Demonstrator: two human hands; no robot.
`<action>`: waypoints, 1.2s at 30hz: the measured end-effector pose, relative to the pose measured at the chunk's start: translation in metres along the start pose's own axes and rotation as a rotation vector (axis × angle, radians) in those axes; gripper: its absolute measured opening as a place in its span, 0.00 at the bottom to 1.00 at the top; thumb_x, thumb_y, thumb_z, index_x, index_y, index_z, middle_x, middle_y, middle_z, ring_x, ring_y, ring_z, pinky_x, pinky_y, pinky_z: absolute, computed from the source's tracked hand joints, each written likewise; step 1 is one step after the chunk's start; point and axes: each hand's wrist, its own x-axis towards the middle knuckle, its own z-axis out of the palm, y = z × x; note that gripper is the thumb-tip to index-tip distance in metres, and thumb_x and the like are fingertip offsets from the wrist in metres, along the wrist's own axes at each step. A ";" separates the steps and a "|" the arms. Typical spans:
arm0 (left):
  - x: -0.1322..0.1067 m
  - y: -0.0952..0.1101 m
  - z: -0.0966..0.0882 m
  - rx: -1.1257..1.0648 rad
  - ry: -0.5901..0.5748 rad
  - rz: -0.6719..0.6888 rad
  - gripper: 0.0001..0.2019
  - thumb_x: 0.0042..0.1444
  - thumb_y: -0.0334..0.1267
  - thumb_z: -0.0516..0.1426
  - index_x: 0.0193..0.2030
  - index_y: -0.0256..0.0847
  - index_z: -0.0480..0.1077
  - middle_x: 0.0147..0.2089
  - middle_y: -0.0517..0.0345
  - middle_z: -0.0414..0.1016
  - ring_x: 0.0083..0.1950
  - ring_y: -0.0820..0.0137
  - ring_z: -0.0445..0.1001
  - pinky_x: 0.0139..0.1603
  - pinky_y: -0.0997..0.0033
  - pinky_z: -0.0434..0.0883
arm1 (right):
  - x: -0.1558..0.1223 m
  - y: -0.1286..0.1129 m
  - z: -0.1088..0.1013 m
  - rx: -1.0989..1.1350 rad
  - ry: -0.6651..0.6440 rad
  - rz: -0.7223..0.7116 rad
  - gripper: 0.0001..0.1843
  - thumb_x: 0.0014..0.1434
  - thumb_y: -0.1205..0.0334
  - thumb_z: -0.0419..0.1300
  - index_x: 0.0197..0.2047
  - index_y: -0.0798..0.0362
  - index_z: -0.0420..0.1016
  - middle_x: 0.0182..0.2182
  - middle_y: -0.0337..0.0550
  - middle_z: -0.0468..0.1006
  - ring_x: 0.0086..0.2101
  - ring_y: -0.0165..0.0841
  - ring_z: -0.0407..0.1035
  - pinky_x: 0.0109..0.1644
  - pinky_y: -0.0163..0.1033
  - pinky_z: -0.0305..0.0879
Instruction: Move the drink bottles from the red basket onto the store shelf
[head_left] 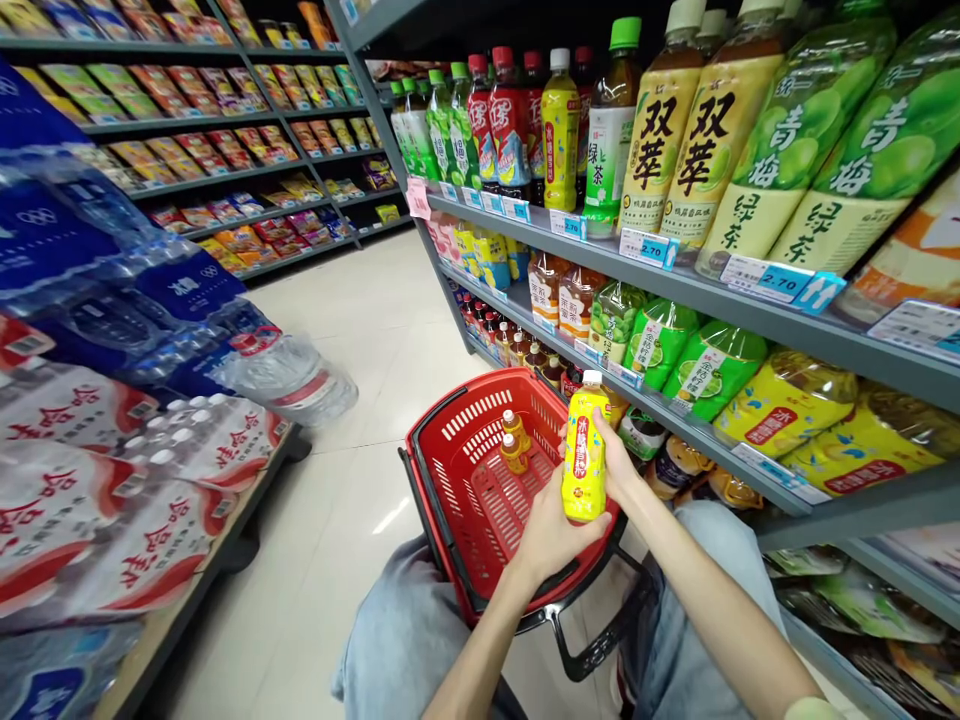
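Note:
Both my hands hold one yellow drink bottle [585, 455] upright, its white cap on top and a red label patch facing me. My left hand [556, 530] is wrapped round its lower part, the thumb under the base. My right hand [616, 465] grips its right side near the middle, fingers partly hidden behind it. Below and behind the bottle stands a red shopping basket [442, 500] with a black handle. Two small orange bottles [514, 452] with white caps stand inside it, near the back.
On the right, a grey shelf [675, 265] carries rows of bottled drinks. At left, shrink-wrapped bottle packs [135, 520] are stacked on a low platform, with a large clear water bottle [300, 375] at their edge. Snack shelves [195, 130] stand at the back, across pale tiled floor [360, 290].

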 end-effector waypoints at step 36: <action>-0.006 -0.003 -0.002 0.039 0.016 -0.002 0.31 0.51 0.46 0.65 0.60 0.40 0.64 0.52 0.51 0.78 0.46 0.60 0.78 0.48 0.60 0.74 | -0.003 0.003 0.005 -0.042 0.099 0.111 0.28 0.61 0.36 0.59 0.37 0.57 0.78 0.29 0.48 0.81 0.23 0.32 0.74 0.23 0.33 0.70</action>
